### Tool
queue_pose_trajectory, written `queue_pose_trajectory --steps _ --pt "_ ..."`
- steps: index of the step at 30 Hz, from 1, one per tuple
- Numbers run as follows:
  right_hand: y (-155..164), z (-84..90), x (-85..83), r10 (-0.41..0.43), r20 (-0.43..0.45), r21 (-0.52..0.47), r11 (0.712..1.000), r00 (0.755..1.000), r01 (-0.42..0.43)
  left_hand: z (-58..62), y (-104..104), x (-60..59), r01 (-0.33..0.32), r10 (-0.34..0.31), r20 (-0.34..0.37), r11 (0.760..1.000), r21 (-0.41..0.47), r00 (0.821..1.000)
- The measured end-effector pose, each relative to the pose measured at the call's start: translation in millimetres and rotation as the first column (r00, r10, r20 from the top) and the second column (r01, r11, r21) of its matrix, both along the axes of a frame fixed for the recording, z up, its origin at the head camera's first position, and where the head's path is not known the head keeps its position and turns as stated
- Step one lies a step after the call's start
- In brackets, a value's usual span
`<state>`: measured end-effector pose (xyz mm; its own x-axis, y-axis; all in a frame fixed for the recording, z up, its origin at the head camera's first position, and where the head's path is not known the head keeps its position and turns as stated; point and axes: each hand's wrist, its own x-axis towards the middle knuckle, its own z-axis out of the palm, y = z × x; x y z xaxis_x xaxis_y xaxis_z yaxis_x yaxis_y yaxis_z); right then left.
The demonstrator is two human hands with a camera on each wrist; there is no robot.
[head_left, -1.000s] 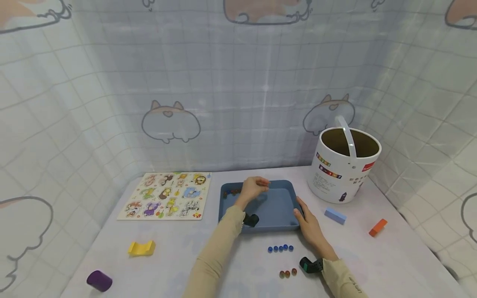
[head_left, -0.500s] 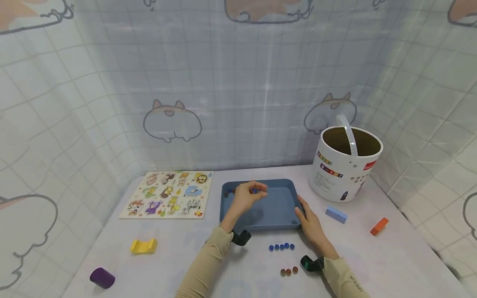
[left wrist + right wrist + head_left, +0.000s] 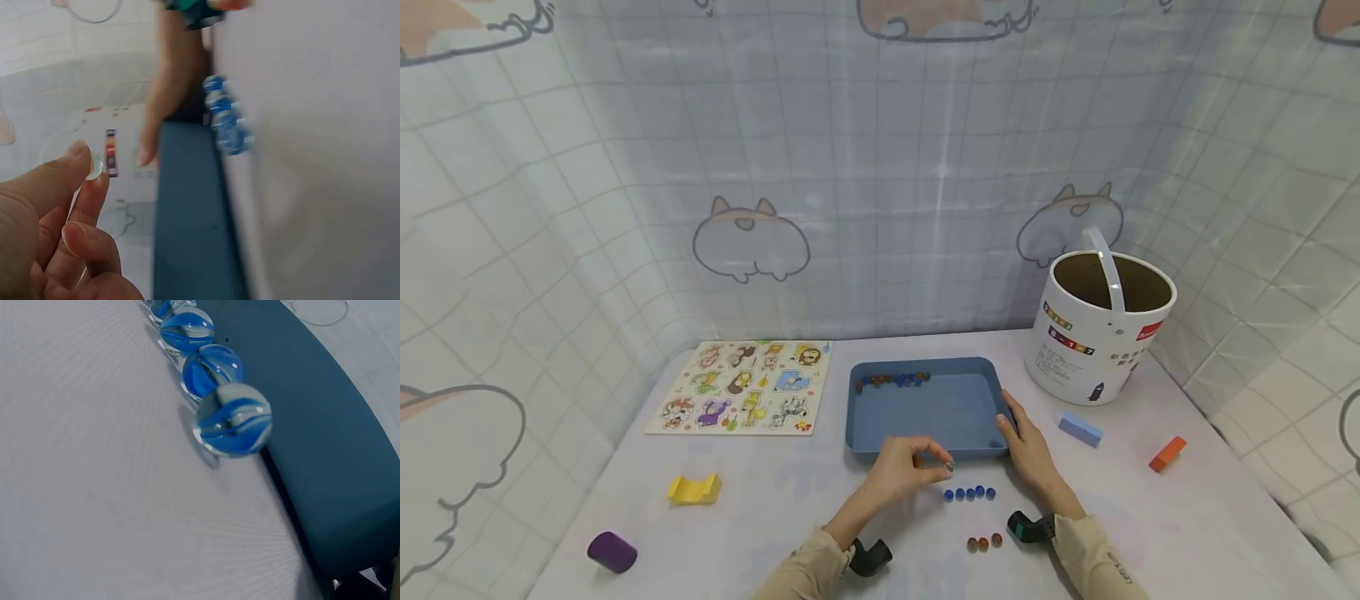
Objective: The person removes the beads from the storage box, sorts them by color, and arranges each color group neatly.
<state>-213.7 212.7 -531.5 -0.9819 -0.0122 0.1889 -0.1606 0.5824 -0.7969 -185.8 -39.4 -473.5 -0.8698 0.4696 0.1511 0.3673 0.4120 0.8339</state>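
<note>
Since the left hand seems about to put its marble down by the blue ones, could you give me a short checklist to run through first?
1. Marble pinched between left hand thumb and fingers: ok.
2. Row of blue marbles lying still on the table, just right of the left hand: ok.
3. Bare table between that hand and the row: ok.
4. Right hand resting on the blue tray at its near right corner, apart from the row: ok.
5. Colour of the held marble: cannot tell, it looks clear.
</note>
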Motion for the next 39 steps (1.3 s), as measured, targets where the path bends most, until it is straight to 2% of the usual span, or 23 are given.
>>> queue_pose_trajectory --steps 11,18,21,24,28,31,34,39 --pt "0.5 -1.7 -0.6 -0.004 -0.006 0.009 1.0 1.0 0.004 -17.5 -4.1 17.2 0.109 -0.109 0.0 0.993 -0.051 0.994" --pt "0.1 0.2 -0.7 -0.007 -0.007 -0.008 1.0 1.0 0.007 -20.7 -1.7 25.9 0.18 -0.174 0.051 0.975 -0.127 0.983" --pt "0.3 1.8 -0.3 -0.006 -0.004 -0.012 1.0 1.0 0.006 -20.7 0.9 28.0 0.207 -0.198 0.066 0.961 -0.181 0.978" --pt "0.6 2.6 -0.1 -0.004 -0.001 -0.01 1.0 1.0 0.004 -21.4 3.7 28.9 0.239 -0.234 0.05 0.94 -0.241 0.971" --pt "1.7 2.4 -0.6 -0.008 -0.005 -0.005 1.0 1.0 0.008 -22.7 6.8 28.0 0.266 -0.283 -0.011 0.913 -0.31 0.959" --pt "2.3 1.5 -1.1 -0.008 -0.01 -0.008 1.0 1.0 0.008 -23.1 9.4 27.2 0.281 -0.307 -0.03 0.901 -0.331 0.951" --pt "1.7 0.8 -0.9 -0.004 -0.016 -0.014 1.0 1.0 0.004 -22.7 11.4 27.3 0.292 -0.314 -0.013 0.898 -0.329 0.949" --pt "0.6 0.3 0.4 0.001 -0.02 -0.011 1.0 1.0 -0.002 -17.8 11.6 25.3 0.289 -0.299 0.01 0.912 -0.29 0.954"
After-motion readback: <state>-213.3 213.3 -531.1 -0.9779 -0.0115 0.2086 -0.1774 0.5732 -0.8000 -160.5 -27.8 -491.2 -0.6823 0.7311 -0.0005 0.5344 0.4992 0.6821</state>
